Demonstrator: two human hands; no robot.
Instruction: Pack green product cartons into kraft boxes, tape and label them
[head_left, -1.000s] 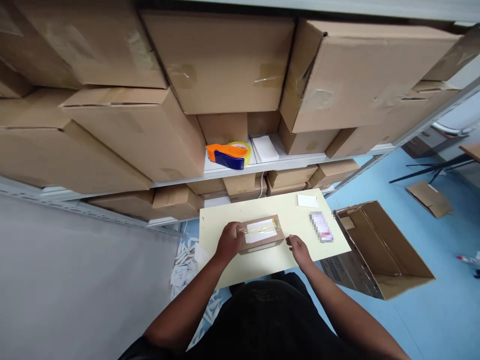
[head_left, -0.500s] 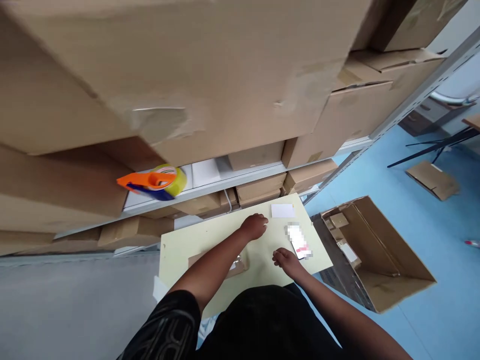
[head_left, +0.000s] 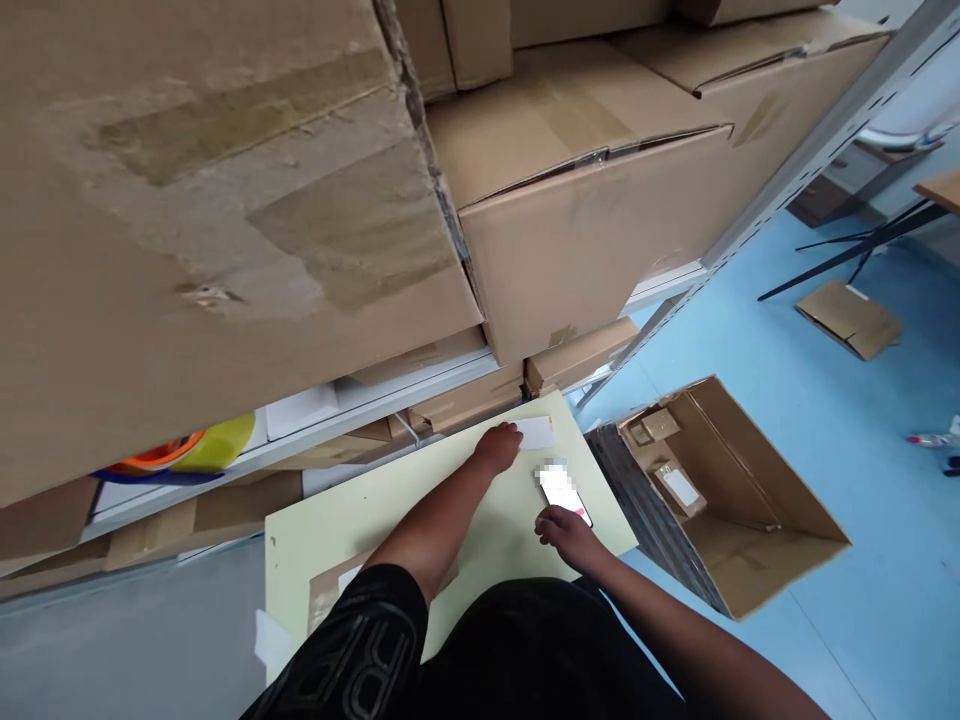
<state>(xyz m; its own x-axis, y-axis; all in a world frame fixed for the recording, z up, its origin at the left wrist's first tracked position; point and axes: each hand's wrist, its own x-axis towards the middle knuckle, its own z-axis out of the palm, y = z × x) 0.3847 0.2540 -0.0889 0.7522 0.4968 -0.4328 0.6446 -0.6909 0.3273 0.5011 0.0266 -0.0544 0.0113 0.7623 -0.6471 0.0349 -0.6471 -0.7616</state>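
My left hand reaches across the pale table, with its fingertips closed at the left edge of a small white paper pad. The pad lies flat near the table's far edge. Beside a phone with a lit screen is my right hand, its fingers loosely bent and a little apart, with nothing visible in them. A brown package lies on the table, partly hidden under my left forearm.
Large cardboard boxes fill the shelf in front of me, close to my head. An orange and blue tape dispenser sits on the shelf at left. On my right stands an open carton with small parcels inside. Flattened cardboard lies on the blue floor.
My left hand has come to the white pad's edge; before, it was short of it. My right hand stays near the phone. The view has shifted to the right and closer to the shelf boxes.
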